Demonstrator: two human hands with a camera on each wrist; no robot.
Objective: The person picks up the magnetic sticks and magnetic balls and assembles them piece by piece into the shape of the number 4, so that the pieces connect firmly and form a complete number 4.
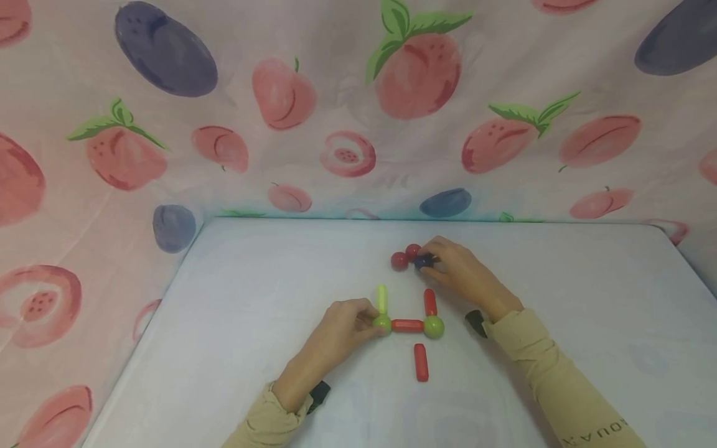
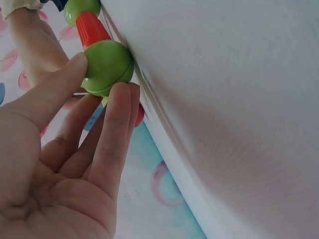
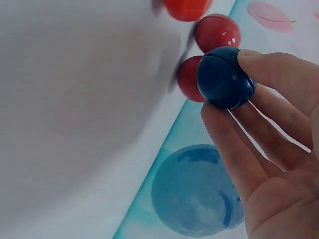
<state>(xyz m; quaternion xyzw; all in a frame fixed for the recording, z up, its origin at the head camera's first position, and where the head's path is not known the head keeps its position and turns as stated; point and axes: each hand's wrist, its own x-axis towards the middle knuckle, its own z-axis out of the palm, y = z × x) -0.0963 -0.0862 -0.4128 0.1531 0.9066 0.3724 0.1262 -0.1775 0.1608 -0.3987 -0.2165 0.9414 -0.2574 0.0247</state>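
Observation:
In the head view my left hand pinches a green ball between thumb and fingers. A yellow-green rod extends from that ball away from me, and a red rod links it to a second green ball. Another red rod points away from this second ball. Farther back, my right hand pinches a dark blue ball by its sides. Two red balls sit just left of the blue one, partly hidden behind it in the right wrist view.
A loose red rod lies on the white table, on the near side of the joined pieces. Behind the table's far edge hangs a fruit-patterned cloth, which also covers the left side.

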